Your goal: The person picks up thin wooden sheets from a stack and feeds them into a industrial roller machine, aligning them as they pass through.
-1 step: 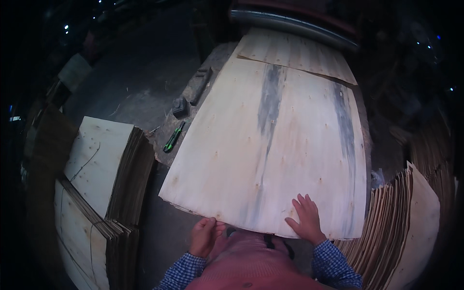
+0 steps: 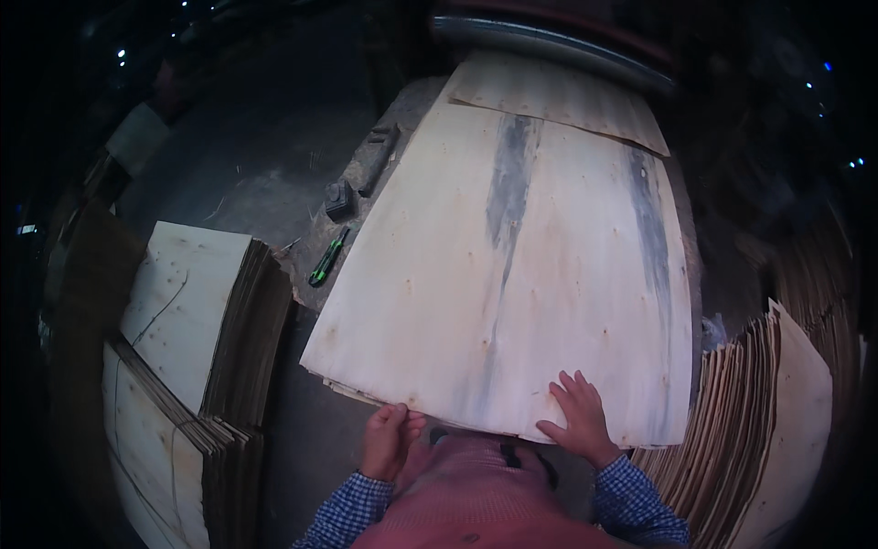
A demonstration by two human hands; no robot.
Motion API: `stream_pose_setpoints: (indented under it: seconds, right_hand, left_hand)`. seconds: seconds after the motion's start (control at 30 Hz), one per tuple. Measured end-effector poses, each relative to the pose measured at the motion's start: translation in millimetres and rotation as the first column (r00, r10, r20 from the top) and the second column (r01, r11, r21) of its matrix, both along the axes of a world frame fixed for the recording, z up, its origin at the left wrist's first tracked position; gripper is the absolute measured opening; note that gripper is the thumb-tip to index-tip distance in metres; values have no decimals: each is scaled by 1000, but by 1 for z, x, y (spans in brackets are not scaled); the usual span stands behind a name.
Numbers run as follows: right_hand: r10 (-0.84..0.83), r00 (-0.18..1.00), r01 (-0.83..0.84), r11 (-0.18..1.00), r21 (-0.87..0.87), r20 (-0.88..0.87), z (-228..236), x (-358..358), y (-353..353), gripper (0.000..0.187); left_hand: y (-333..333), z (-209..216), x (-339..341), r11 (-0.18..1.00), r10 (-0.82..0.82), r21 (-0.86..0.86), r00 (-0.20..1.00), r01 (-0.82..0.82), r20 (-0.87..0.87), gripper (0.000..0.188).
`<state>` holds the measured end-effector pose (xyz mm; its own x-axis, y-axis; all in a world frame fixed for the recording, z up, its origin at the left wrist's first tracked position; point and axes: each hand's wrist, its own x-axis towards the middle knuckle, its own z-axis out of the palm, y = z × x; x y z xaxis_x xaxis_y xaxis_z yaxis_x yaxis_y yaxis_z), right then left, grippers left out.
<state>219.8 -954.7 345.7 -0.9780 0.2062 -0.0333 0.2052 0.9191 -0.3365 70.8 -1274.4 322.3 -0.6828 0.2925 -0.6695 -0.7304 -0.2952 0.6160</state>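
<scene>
A large pale wood veneer sheet [image 2: 430, 265] with two dark grey streaks lies before me, with more layers showing under its near left edge. At that near edge, my left hand [image 2: 391, 441] is closed, thumb and curled fingers pinching the veneer. My right hand [image 2: 583, 419] rests open on the sheet near its front edge, right of the middle, fingers spread. Across the far end lies another veneer piece [image 2: 558, 99], its near edge slightly lifted off the streaked sheet.
Beyond the veneer runs a metal roller [image 2: 549, 41]. On the worn surface to the left lie a green-and-black utility knife [image 2: 327, 259] and a small dark block [image 2: 339, 199]. Tied veneer bundles [image 2: 187, 302] stand at the left; another upright stack [image 2: 732, 412] stands at the right.
The veneer's far end and the roller sit slightly higher in the picture. Both hands keep nearly the same places and hold the same shape.
</scene>
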Motion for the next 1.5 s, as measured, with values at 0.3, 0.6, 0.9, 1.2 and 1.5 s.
stream_pose_setpoints:
  seconds: [0.3, 0.6, 0.9, 1.2, 1.5]
  right_hand:
    - [106, 993, -104, 994, 43, -46, 26, -1, -19, 67]
    - [119, 915, -65, 987, 150, -386, 92, 5, -38, 42]
    - [98, 872, -24, 987, 160, -479, 92, -4, -46, 29]
    - [104, 957, -76, 991, 112, -272, 93, -10, -26, 43]
    - [-53, 994, 52, 999, -9, -97, 11, 2, 15, 52]
  left_hand:
    - [-22, -8, -27, 940, -335, -87, 940, 329, -67, 23]
    - [5, 16, -22, 752, -417, 536, 907, 384, -64, 44]
    - [16, 49, -15, 684, -590, 520, 807, 512, -17, 45]
    - [46, 62, -34, 730, -482, 562, 876, 388, 22, 47]
    - [48, 25, -41, 969, -187, 229, 879, 92, 438, 39]
